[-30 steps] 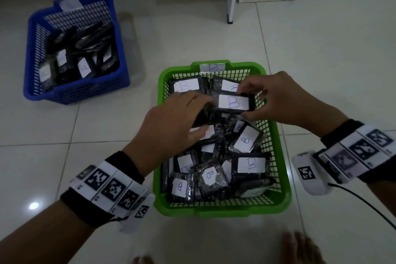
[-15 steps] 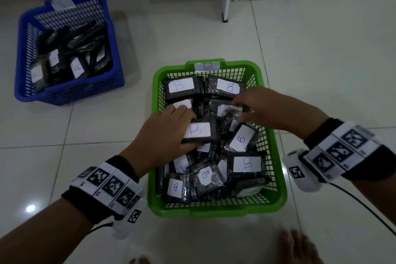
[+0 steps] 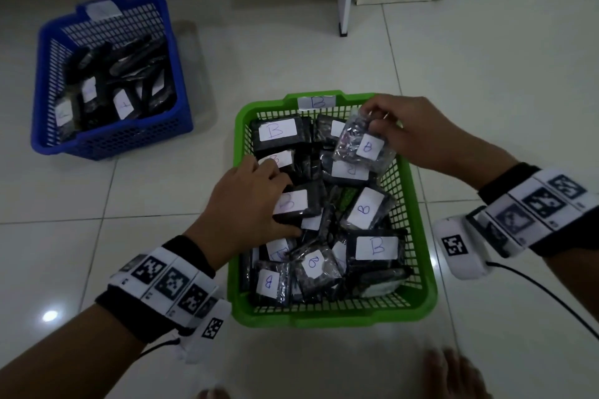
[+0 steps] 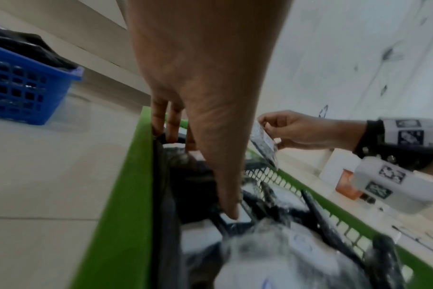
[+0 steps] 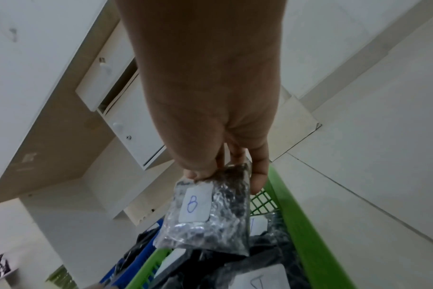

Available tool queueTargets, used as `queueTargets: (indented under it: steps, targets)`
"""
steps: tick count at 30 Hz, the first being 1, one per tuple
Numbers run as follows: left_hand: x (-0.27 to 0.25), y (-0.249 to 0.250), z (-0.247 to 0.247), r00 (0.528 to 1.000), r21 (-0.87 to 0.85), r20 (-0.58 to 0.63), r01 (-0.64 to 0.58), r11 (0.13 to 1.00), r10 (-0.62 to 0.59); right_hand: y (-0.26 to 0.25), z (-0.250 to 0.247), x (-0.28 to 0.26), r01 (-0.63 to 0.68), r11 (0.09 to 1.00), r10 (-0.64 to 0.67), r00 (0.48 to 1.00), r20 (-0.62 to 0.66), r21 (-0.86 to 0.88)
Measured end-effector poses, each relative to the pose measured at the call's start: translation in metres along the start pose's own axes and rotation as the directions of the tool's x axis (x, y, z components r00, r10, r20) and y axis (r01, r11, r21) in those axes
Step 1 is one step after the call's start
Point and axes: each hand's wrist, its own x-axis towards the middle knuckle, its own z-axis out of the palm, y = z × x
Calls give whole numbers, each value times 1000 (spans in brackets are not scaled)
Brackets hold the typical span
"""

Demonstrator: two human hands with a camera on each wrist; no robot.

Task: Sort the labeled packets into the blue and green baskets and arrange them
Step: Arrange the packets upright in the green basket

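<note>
While the right hand (image 3: 418, 133) pinches a clear B packet (image 3: 363, 147) by its top edge above the green basket's (image 3: 418, 204) far corner (thin grip, could slip), the left hand (image 3: 246, 204) clasps a black B packet (image 3: 299, 202) mid-basket.

The room is dim and the pictures look grainy, with a cool grey cast. A small bright glare spot (image 3: 49, 316) sits on the glossy floor tiles (image 3: 486, 107) at lower left of the head view. Shadows are soft. Both wrist views bend straight lines near the edges, and the nearest packets (image 4: 284, 254) are smeared and out of focus.
</note>
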Motion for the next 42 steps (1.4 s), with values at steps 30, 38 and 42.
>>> queueTargets:
  steps: [30,38,42]
  targets:
    - [17,26,-1,998,79,37,-48,996,45,2,63,14,216,724,38,936,351,-655]
    - [20,25,-4,994,201,112,-22,979,-1,7,65,11,215,807,-37,948,316,-550]
    - [26,-4,-29,991,-41,67,119,992,-116,2,69,14,167,923,-32,932,362,-347]
